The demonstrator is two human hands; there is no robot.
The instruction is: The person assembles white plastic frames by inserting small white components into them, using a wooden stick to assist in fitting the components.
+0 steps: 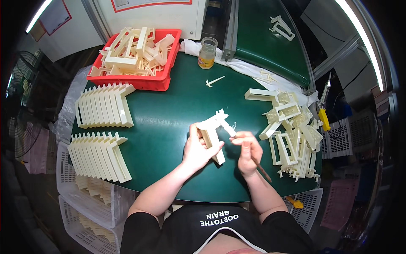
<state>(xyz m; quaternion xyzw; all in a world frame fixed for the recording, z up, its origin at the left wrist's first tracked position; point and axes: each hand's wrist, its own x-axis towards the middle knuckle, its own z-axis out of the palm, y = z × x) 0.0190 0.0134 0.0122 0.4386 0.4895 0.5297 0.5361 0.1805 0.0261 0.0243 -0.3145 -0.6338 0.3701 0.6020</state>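
My left hand (199, 144) is closed around a cream-coloured, angled plastic bracket (216, 148), held above the middle of the green table. Small prongs stick out at the bracket's upper end, and a short pale arm (228, 128) slants from there toward my right hand. With fingers pinched, my right hand (247, 151) holds a thin brown stick (261, 170) whose lower end slants out past the palm. Its other end cannot be made out among the fingertips, which are close to or touching the pale arm.
Two neat rows of similar brackets (103, 108) (99, 156) lie at left. Behind them stands a red bin (165, 80) of loose parts. A glass jar (207, 53) with yellowish contents sits at the back, a small pronged piece (214, 81) before it. Jumbled brackets (292, 127) fill the right side.
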